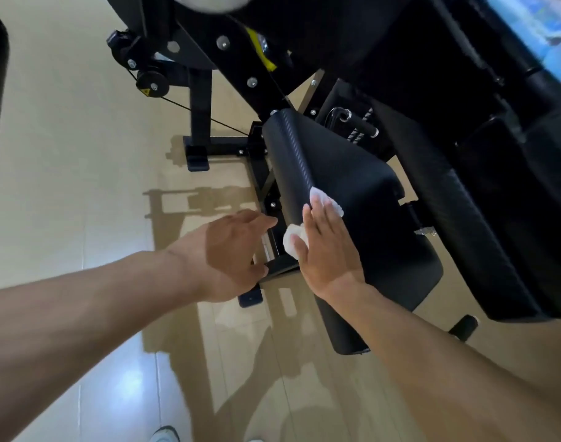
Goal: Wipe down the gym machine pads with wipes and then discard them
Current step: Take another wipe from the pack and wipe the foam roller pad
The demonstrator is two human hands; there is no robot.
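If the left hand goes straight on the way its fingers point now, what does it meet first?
Probably the black metal frame under the seat pad: the left hand points right toward it, fingertips already near its edge. Depth is unclear, so it could pass just in front.

The seat pad [352,193] is black, with a fine ribbed, carbon-weave texture along its edge at ten o'clock. The wipe [326,200] is white. The machine frame [205,122] is black with silver bolt heads, and a yellow strip [260,49] crosses it at twelve o'clock. A yellow triangular warning sticker [146,92] sits on the black pulley [152,83] at eleven o'clock. The floor [68,161] is glossy beige. A handle [357,126] at one o'clock is chrome and black with grey-white hatching. The shoes [164,434] at six o'clock are white.
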